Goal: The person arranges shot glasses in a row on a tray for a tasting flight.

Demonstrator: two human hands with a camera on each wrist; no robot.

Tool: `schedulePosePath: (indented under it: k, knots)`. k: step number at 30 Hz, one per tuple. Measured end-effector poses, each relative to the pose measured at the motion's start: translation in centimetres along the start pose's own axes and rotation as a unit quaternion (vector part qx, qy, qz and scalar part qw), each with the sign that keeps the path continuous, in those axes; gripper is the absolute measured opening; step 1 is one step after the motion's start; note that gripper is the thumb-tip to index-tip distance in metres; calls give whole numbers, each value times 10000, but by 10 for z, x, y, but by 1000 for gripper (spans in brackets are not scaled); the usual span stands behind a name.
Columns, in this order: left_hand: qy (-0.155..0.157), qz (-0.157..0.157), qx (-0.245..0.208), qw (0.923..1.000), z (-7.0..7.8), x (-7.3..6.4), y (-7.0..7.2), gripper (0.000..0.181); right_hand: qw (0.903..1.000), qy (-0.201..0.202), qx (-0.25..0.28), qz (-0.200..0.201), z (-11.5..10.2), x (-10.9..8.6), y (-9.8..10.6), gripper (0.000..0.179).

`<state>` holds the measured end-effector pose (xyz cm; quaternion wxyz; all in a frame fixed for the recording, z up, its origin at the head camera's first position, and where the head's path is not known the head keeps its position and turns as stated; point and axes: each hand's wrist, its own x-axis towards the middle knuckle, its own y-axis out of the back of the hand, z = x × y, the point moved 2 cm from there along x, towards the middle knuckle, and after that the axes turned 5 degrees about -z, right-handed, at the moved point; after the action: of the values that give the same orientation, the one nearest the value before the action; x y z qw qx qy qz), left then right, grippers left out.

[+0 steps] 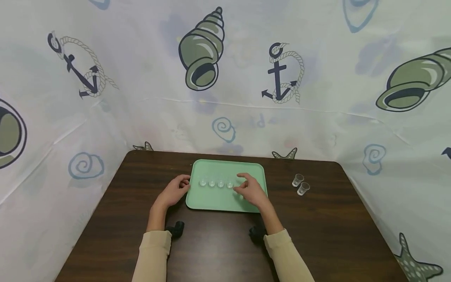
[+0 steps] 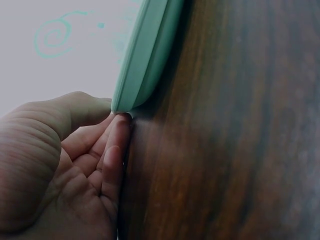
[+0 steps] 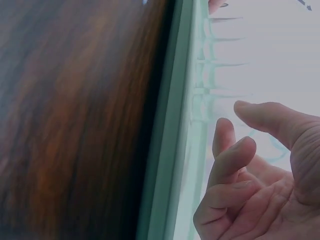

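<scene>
Head view: the tray (image 1: 211, 200) was laid on the table (image 1: 211, 250), and four cups (image 1: 220, 183) were lined up on it in a single row. Two spare cups (image 1: 297, 180) were seen on the table, right of the tray and just beside each other. The left hand (image 1: 175, 190) was placed at the tray's left edge. The right hand (image 1: 251, 190) was held over the tray, just beside the end cup (image 1: 230, 184) on the row's right, thumb and forefinger spread wide — nothing held between them. The step in hand was judged to be the placing or spacing of that end cup.

Left wrist view: the tray's rim was pinched narrowly, thumb on one side and fingertips on the other — judged to be for steadying. No cup was shown here.

Right wrist view: thumb and fingers were parted, the fingers loosely bent, with no cup gripped. The row was seen pale and washed out along the tray; whether the end cup was touched could not be told. For the next move, a spare cup was judged likely to be needed: the right hand would have to be cleared without the row being knocked, then closed lightly round it.
</scene>
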<state>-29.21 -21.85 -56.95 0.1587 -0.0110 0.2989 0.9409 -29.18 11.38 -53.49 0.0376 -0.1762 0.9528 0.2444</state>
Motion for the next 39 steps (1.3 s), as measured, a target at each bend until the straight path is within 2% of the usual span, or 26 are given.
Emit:
schedulePosePath:
  k: [5,13,19,27,39]
  knots:
    - [20,-8,-46,10000,-1,1,0,47,9996,-71,-256,107,2,-6,5,59]
    - [-23,-49,-23,10000,-1,3,0,47,9949,-189,-839,529,5,-19,17,52]
    - [-30,-30,-36,10000,-1,3,1,47,9940,-131,-816,710,2,-25,29,47]
    - [-53,-13,-28,10000,0,3,1,46,9911,-285,-865,966,9,-30,44,47]
    - [-73,6,30,10000,-1,2,-1,47,9717,-657,-1571,1635,17,-46,69,48]
